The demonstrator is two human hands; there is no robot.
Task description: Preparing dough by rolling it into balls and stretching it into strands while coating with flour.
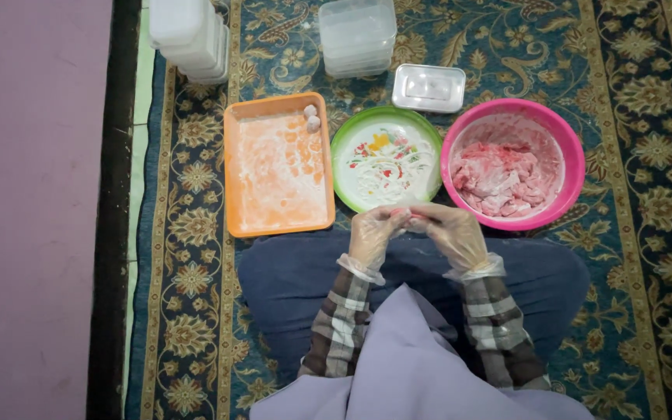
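Note:
My left hand (pixel 375 233) and my right hand (pixel 451 232) wear thin clear plastic gloves and meet over my lap, fingertips pinching a small pink dough piece (pixel 407 216) between them. Just beyond them lies a green-rimmed plate (pixel 351 136) with a flower print and a dusting of white flour. To its right stands a pink bowl (pixel 577 155) holding a lump of pink dough (pixel 499 179). To the plate's left lies an orange tray (pixel 231 179) dusted with flour, with two small dough balls (pixel 312 117) in its far right corner.
Stacks of clear plastic containers stand at the far left (pixel 190 35) and far centre (pixel 357 35). A single lidded clear container (pixel 428 87) lies behind the plate. Everything rests on a patterned blue carpet (pixel 647 257); a purple floor (pixel 33 210) lies left.

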